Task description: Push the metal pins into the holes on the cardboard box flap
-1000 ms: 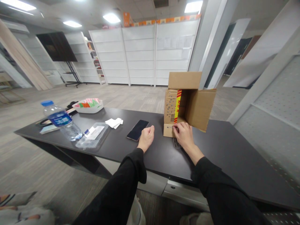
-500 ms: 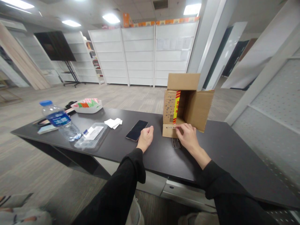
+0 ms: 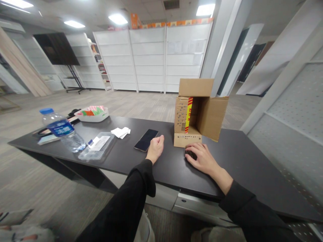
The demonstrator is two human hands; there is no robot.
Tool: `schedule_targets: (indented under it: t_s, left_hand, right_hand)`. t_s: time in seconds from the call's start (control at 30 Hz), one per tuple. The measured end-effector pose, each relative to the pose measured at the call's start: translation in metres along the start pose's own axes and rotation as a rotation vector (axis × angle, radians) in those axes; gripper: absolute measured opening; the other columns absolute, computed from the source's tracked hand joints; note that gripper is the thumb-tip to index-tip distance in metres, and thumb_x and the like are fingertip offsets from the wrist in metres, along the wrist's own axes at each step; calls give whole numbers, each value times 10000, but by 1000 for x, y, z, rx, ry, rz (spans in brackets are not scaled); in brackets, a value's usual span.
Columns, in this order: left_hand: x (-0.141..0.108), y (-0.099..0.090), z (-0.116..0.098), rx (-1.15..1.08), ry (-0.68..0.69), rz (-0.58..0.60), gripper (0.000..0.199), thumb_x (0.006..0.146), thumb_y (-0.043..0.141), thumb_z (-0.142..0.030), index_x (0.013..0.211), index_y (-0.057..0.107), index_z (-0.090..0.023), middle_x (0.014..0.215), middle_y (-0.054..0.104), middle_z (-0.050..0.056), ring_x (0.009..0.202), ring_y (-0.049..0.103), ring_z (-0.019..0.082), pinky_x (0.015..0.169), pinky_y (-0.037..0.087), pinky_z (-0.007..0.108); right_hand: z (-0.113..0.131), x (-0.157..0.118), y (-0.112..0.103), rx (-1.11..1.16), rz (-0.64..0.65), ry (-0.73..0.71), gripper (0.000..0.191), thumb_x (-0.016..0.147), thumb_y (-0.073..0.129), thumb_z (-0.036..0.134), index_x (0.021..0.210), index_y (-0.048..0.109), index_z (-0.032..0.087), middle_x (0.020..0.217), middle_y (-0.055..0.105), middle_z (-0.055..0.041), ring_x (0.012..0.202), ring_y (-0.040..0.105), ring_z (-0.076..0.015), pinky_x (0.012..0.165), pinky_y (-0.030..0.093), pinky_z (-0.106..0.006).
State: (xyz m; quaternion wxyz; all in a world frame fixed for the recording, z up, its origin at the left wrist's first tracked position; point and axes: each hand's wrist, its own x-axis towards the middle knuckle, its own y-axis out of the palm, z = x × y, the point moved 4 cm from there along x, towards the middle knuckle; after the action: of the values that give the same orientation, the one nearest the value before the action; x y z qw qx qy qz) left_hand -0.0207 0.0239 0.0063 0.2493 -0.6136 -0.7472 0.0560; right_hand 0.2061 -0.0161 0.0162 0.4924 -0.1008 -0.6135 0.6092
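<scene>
Holding a bare right hand [image 3: 202, 156] low over a small, flat row of thin dark strips [image 3: 190, 154] on the smooth black tabletop [image 3: 171, 168], just in front of an open brown cardboard box [image 3: 181, 116], turned mouth-first toward the camera. Curved, with thumb and fingers narrowly parted, apparently not closed on any strip. Seemingly at a picking-up step, calling next for a fine pinch. As for the strips, running lengthwise roughly front to back, partly covered. Resting a loosely fisted left hand [image 3: 155, 148] beside a black rectangular phone [image 3: 145, 139]; cannot tell if holding anything.
</scene>
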Motion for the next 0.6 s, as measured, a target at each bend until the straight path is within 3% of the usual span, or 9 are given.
schedule_targets:
  t_s: [0.6]
  left_hand:
    - [0, 0, 1, 3, -8, -5, 480, 905, 358, -540, 590, 196, -215, 569, 211, -48, 547, 224, 86, 549, 167, 283]
  right_hand:
    - [1, -1, 6, -2, 86, -59, 193, 855, 604, 329, 1005, 676, 231, 1196, 670, -65, 1076, 566, -259, 927, 358, -439]
